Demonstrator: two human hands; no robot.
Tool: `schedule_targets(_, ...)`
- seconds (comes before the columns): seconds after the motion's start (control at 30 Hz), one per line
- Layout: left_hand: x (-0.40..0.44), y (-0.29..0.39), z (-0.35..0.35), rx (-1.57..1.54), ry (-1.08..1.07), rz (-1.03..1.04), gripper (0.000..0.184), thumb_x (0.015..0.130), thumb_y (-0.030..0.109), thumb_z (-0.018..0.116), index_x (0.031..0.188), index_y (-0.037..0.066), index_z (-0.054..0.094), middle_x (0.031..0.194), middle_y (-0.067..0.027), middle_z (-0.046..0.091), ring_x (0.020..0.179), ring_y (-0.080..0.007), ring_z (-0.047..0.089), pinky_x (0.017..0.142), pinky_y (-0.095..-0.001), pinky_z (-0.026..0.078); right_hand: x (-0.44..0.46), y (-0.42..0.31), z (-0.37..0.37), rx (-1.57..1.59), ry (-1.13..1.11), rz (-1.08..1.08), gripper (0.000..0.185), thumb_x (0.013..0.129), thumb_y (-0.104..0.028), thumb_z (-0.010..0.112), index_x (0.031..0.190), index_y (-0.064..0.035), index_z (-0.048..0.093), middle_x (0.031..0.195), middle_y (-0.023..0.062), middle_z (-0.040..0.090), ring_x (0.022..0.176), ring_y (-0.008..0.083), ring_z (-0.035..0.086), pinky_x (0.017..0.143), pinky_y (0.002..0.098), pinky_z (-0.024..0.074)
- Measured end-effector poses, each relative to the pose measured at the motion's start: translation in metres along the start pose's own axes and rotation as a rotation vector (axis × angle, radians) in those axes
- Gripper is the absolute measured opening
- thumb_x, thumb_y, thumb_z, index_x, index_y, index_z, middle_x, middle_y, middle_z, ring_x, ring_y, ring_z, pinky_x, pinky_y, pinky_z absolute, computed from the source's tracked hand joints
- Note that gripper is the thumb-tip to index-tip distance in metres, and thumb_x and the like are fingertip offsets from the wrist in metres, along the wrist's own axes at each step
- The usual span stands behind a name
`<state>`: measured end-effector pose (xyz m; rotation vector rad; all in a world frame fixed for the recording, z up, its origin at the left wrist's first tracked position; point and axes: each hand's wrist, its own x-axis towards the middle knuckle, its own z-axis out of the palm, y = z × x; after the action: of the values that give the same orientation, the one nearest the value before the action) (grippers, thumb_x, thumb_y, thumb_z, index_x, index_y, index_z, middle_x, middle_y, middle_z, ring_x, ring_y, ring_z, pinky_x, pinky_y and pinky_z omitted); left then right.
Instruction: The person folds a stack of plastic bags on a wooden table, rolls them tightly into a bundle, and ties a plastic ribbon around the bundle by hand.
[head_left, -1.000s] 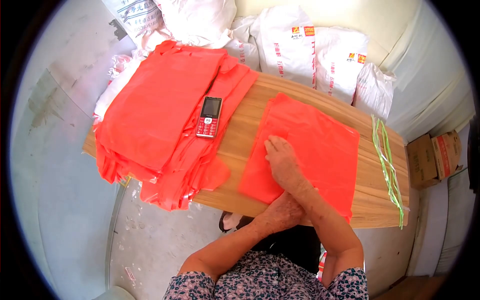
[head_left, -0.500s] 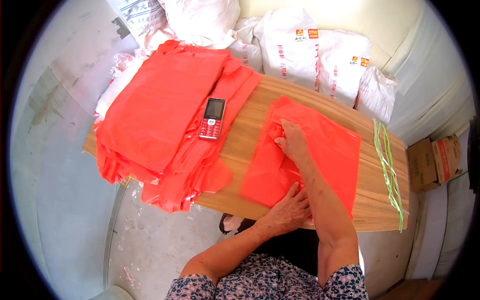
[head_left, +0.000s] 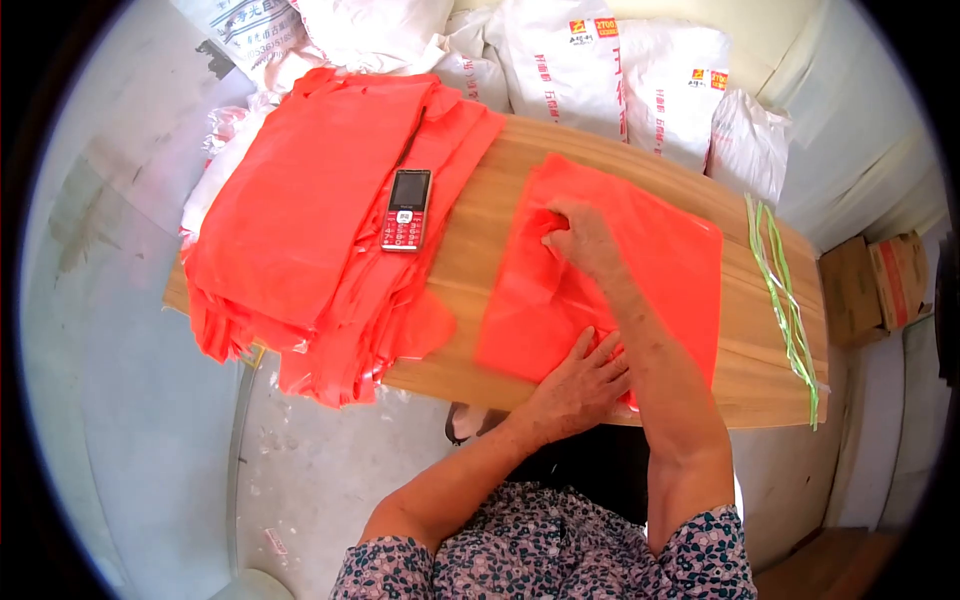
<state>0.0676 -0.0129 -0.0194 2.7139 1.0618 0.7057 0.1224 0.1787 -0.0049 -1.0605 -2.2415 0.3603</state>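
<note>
A flat stack of red plastic bags (head_left: 660, 270) lies on the wooden table in front of me. My right hand (head_left: 580, 238) is over its upper left part, fingers curled and pinching the thin red plastic, which wrinkles around them. Pressed flat on the near edge of the same stack is my left hand (head_left: 582, 385), its fingers stretched out and crossing close to my right forearm. To the left rises a bigger, loosely layered pile of red plastic bags (head_left: 300, 200), hanging over the table's near left edge.
A red and black keypad phone (head_left: 407, 210) rests on the big pile's right side. Green and white strings (head_left: 780, 290) lie along the right end of the table (head_left: 455, 375). Full white sacks (head_left: 560, 60) stand behind it; cardboard boxes (head_left: 855, 290) are at right.
My right hand has shifted slightly, with its fingers still at the red plastic, and the creases there look different. My left hand stays flat at the near edge. The whole view has shifted a little.
</note>
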Motion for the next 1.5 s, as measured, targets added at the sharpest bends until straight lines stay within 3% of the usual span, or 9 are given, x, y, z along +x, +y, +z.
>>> schedule_targets(0.2,0.0,0.001,0.008,-0.044,0.074,-0.01,0.049,0.087,0.03,0.056,0.129,0.006,0.051,0.141,-0.0115,0.046,0.131,-0.0326,0.041,0.111,-0.0543,0.027,-0.004,-0.042,-0.051,0.195,-0.09,0.061,0.022,0.073,0.004,0.069,0.094,0.0001,0.066,0.083,0.0115,0.066,0.078,0.023,0.064,0.072,0.0328,0.0499)
schedule_targets(0.43,-0.025,-0.011,0.018,-0.225,0.31,-0.027,0.035,0.082,0.016,0.063,0.115,0.005,0.06,0.124,-0.0164,0.057,0.119,-0.0354,0.052,0.103,-0.0485,0.038,-0.023,-0.067,-0.08,0.101,-0.069,-0.121,0.017,0.075,0.002,0.067,0.091,-0.0016,0.065,0.084,0.0119,0.064,0.081,0.0285,0.062,0.073,0.0357,0.0494)
schedule_targets(0.5,-0.05,-0.019,-0.002,-0.078,0.505,-0.177,0.03,0.079,0.007,0.066,0.109,0.002,0.062,0.12,-0.0165,0.059,0.108,-0.03,0.058,0.089,-0.0406,0.048,-0.031,-0.067,-0.08,0.063,-0.031,-0.197,0.016,0.075,0.003,0.066,0.09,-0.0017,0.064,0.083,0.0122,0.063,0.082,0.0312,0.06,0.074,0.0376,0.0489)
schedule_targets(0.57,-0.06,-0.031,-0.004,-0.196,0.682,-0.549,0.036,0.078,0.005,0.066,0.113,0.001,0.06,0.12,-0.016,0.059,0.108,-0.0329,0.056,0.089,-0.042,0.046,-0.041,-0.072,-0.082,0.063,-0.018,-0.229,0.017,0.074,0.004,0.065,0.09,-0.0021,0.063,0.083,0.0126,0.062,0.084,0.0324,0.059,0.075,0.0393,0.0481)
schedule_targets(0.63,-0.051,-0.037,-0.043,0.178,0.729,-0.653,0.045,0.077,0.006,0.068,0.12,-0.001,0.057,0.118,-0.0164,0.06,0.11,-0.0347,0.055,0.092,-0.0429,0.043,-0.054,-0.076,-0.086,0.061,-0.017,-0.252,0.017,0.074,0.004,0.064,0.089,-0.0023,0.062,0.084,0.0128,0.062,0.085,0.0331,0.059,0.076,0.0403,0.0474)
schedule_targets(0.83,-0.045,-0.07,-0.057,0.027,0.504,-0.494,0.055,0.076,0.005,0.065,0.13,0.007,0.054,0.11,-0.0148,0.061,0.106,-0.0321,0.054,0.096,-0.0425,0.038,-0.098,-0.082,-0.095,0.153,0.082,-0.258,0.017,0.073,0.005,0.062,0.088,-0.0037,0.06,0.086,0.0123,0.061,0.086,0.033,0.058,0.078,0.04,0.0458)
schedule_targets(1.03,-0.051,-0.077,-0.052,0.107,0.452,-0.323,0.027,0.078,0.004,0.058,0.104,0.006,0.066,0.096,-0.0097,0.062,0.094,-0.0298,0.056,0.089,-0.0416,0.04,-0.15,-0.069,-0.084,0.041,0.155,-0.23,0.018,0.07,0.004,0.062,0.086,-0.0053,0.06,0.09,0.0103,0.06,0.089,0.0307,0.058,0.081,0.0398,0.0451)
schedule_targets(1.33,-0.056,-0.074,-0.045,0.17,0.481,-0.278,0.027,0.074,-0.002,0.058,0.099,0.006,0.067,0.099,-0.011,0.064,0.095,-0.0317,0.058,0.085,-0.0424,0.042,-0.184,-0.06,-0.066,-0.173,0.193,-0.305,0.012,0.071,-0.008,0.06,0.082,-0.0054,0.057,0.087,0.0071,0.054,0.087,0.0262,0.055,0.084,0.0393,0.0436)
schedule_targets(1.5,-0.045,-0.046,-0.056,0.155,0.362,-0.202,0.023,0.078,0.001,0.061,0.1,0.007,0.067,0.114,-0.0103,0.064,0.111,-0.0305,0.057,0.1,-0.0465,0.038,-0.189,-0.061,-0.068,-0.18,0.159,-0.258,0.014,0.072,-0.007,0.062,0.085,-0.0061,0.06,0.092,0.0052,0.057,0.093,0.0243,0.056,0.089,0.0402,0.0443)
